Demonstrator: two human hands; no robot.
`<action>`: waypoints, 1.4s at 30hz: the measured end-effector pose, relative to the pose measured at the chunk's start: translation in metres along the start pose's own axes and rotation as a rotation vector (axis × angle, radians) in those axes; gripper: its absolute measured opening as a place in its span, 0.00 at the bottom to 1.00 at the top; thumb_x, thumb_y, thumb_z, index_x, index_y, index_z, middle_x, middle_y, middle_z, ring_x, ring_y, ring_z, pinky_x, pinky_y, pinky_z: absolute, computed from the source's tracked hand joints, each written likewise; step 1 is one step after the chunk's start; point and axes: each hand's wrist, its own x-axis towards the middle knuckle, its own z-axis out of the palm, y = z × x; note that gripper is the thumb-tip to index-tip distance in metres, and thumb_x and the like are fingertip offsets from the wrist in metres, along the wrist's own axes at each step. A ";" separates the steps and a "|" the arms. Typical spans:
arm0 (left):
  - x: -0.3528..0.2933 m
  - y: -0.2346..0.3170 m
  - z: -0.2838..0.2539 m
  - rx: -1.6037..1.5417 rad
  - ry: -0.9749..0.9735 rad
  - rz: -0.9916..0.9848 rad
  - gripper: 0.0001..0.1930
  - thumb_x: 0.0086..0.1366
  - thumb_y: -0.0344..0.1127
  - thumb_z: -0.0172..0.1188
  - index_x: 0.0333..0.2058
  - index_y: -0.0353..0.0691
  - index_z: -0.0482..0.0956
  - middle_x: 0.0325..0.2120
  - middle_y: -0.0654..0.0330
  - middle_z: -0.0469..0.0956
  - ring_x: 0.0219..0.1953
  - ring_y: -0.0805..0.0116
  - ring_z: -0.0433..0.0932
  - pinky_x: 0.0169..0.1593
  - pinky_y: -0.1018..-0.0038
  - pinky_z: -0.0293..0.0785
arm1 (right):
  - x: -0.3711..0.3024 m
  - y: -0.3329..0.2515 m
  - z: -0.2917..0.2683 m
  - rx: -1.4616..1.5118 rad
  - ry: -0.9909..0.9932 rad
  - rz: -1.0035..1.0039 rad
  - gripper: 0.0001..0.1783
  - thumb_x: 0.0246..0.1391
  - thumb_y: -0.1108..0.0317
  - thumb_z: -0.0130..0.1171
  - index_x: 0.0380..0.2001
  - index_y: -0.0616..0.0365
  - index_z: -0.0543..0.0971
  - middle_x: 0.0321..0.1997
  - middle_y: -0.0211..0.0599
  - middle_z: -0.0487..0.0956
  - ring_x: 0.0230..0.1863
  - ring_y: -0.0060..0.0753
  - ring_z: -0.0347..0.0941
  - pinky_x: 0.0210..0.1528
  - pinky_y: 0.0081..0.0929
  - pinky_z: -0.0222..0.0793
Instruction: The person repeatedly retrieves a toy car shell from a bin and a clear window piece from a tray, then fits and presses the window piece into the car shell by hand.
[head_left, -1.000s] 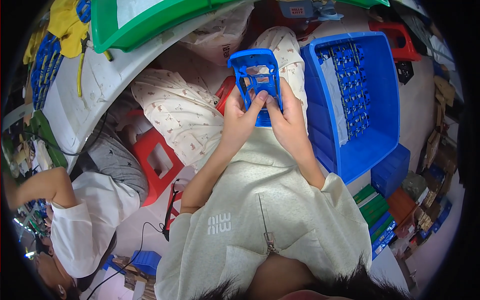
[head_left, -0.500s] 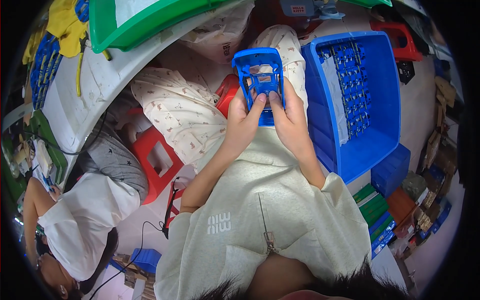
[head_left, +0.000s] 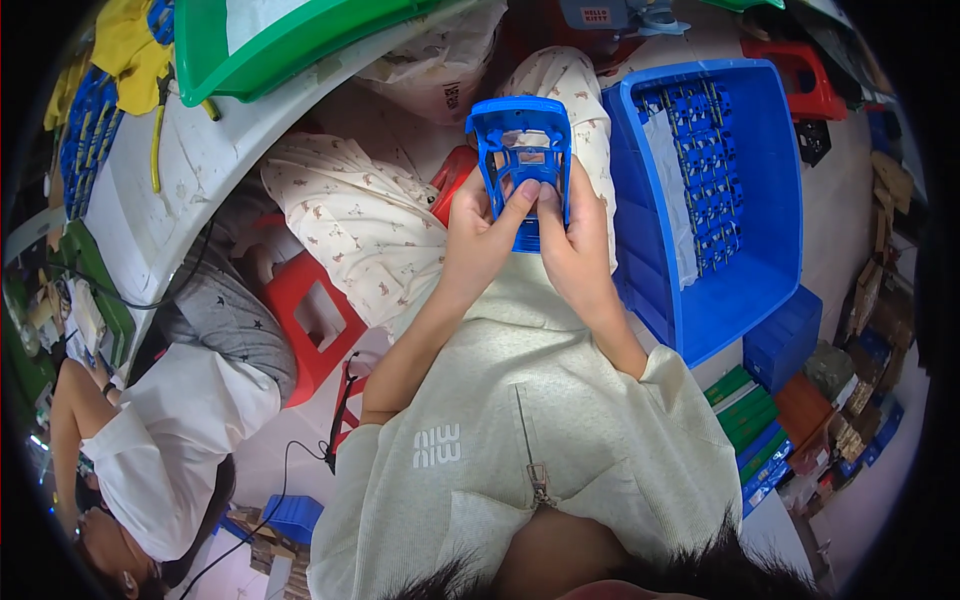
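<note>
**A blue case [head_left: 530, 172] in a two-handed hold**

Our left hand [head_left: 482, 228] and right hand [head_left: 578, 232] share the grip: each closes around a lower side of the case, thumbs together on its inner panel, fingers mostly hidden behind. We hold it in the air in front of us, its wide upper end standing clear of the hands. That looks like the weak point to us: with the hold so low, a knock on the top could tip the case or twist it loose. Too much thumb pressure might bend or crack the thin bars around the openings. If the hidden fingers do not back that push, the case could slip away past our patterned trousers [head_left: 350, 230] to the floor [head_left: 835, 210].

On our right stands a blue crate [head_left: 742, 292], with rows of blue parts [head_left: 708, 170] and a white sheet [head_left: 670, 200] inside. On our left, the desk [head_left: 172, 195] carries a green tray [head_left: 300, 58]. Near a red stool [head_left: 312, 350], a co-worker [head_left: 180, 430] leans close; a bump from there seems a smaller risk.
</note>
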 end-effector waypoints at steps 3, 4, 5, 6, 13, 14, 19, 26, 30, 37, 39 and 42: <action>0.000 -0.002 0.001 -0.008 0.009 0.016 0.13 0.59 0.29 0.53 0.42 0.32 0.68 0.36 0.60 0.74 0.37 0.77 0.72 0.42 0.81 0.68 | 0.000 -0.002 0.003 0.032 0.026 -0.011 0.09 0.50 0.78 0.42 0.37 0.64 0.65 0.22 0.42 0.70 0.23 0.26 0.66 0.28 0.22 0.62; -0.001 -0.002 0.002 -0.019 0.018 0.037 0.13 0.59 0.29 0.53 0.42 0.32 0.68 0.35 0.60 0.74 0.37 0.78 0.72 0.42 0.81 0.68 | 0.000 -0.004 0.003 0.018 0.031 -0.029 0.10 0.50 0.78 0.42 0.37 0.64 0.65 0.22 0.42 0.70 0.22 0.26 0.66 0.27 0.22 0.62; -0.001 -0.002 0.003 -0.030 0.027 0.059 0.13 0.59 0.29 0.53 0.42 0.32 0.68 0.35 0.61 0.74 0.37 0.78 0.72 0.42 0.81 0.68 | 0.000 -0.005 0.003 0.004 0.034 -0.049 0.10 0.50 0.78 0.42 0.37 0.64 0.65 0.21 0.43 0.70 0.22 0.26 0.66 0.27 0.22 0.62; -0.002 0.000 0.003 -0.030 0.028 0.060 0.13 0.59 0.29 0.53 0.42 0.32 0.68 0.35 0.61 0.74 0.37 0.78 0.72 0.42 0.81 0.68 | -0.001 -0.007 0.002 0.004 0.033 -0.049 0.10 0.50 0.78 0.42 0.37 0.64 0.65 0.21 0.43 0.70 0.22 0.26 0.66 0.27 0.22 0.62; -0.005 0.011 0.006 0.368 0.127 0.364 0.19 0.55 0.28 0.54 0.46 0.34 0.65 0.46 0.51 0.64 0.45 0.68 0.66 0.46 0.75 0.63 | 0.001 -0.011 0.003 0.299 -0.024 0.098 0.13 0.48 0.77 0.41 0.40 0.63 0.66 0.32 0.35 0.72 0.33 0.21 0.66 0.37 0.18 0.63; -0.005 0.011 0.007 0.550 0.213 0.654 0.22 0.53 0.29 0.56 0.48 0.35 0.64 0.50 0.46 0.59 0.50 0.61 0.63 0.50 0.71 0.61 | 0.001 -0.012 0.002 0.371 -0.029 0.116 0.14 0.48 0.75 0.42 0.41 0.64 0.66 0.34 0.34 0.71 0.35 0.20 0.66 0.38 0.17 0.62; -0.015 0.020 0.003 1.250 0.190 0.971 0.28 0.52 0.42 0.54 0.52 0.41 0.64 0.55 0.39 0.50 0.55 0.46 0.51 0.55 0.59 0.48 | 0.002 -0.010 -0.005 0.432 -0.091 0.081 0.22 0.50 0.60 0.41 0.44 0.65 0.64 0.35 0.34 0.71 0.33 0.19 0.65 0.37 0.16 0.62; -0.014 0.011 0.016 1.540 0.292 0.713 0.26 0.56 0.50 0.44 0.51 0.44 0.68 0.56 0.37 0.48 0.58 0.45 0.47 0.55 0.57 0.44 | 0.001 -0.015 0.004 0.447 -0.020 0.106 0.25 0.59 0.51 0.31 0.45 0.63 0.64 0.34 0.33 0.70 0.30 0.18 0.65 0.35 0.15 0.61; -0.012 0.012 0.005 1.436 0.190 0.842 0.24 0.55 0.47 0.45 0.50 0.47 0.70 0.57 0.38 0.49 0.58 0.46 0.46 0.55 0.57 0.43 | 0.001 -0.012 0.000 0.363 -0.010 0.078 0.26 0.60 0.51 0.29 0.45 0.62 0.64 0.34 0.32 0.70 0.30 0.17 0.66 0.35 0.15 0.62; -0.013 0.013 0.014 1.532 0.336 0.765 0.24 0.53 0.47 0.46 0.49 0.47 0.71 0.56 0.38 0.50 0.59 0.45 0.46 0.55 0.55 0.41 | -0.001 -0.016 0.007 0.409 -0.033 0.140 0.26 0.59 0.49 0.29 0.45 0.61 0.64 0.33 0.31 0.70 0.27 0.16 0.64 0.33 0.12 0.61; -0.016 0.014 0.012 1.548 0.313 0.760 0.25 0.53 0.47 0.47 0.50 0.47 0.70 0.56 0.38 0.50 0.59 0.45 0.46 0.55 0.54 0.40 | 0.001 -0.016 0.005 0.411 -0.032 0.134 0.26 0.59 0.49 0.30 0.45 0.62 0.64 0.33 0.31 0.70 0.27 0.15 0.63 0.32 0.12 0.60; -0.017 0.016 0.011 1.560 0.314 0.760 0.26 0.52 0.47 0.47 0.51 0.47 0.68 0.57 0.37 0.49 0.59 0.44 0.45 0.56 0.54 0.39 | 0.000 -0.012 0.002 0.398 -0.040 0.128 0.27 0.59 0.49 0.30 0.45 0.62 0.64 0.33 0.30 0.70 0.27 0.15 0.62 0.32 0.12 0.60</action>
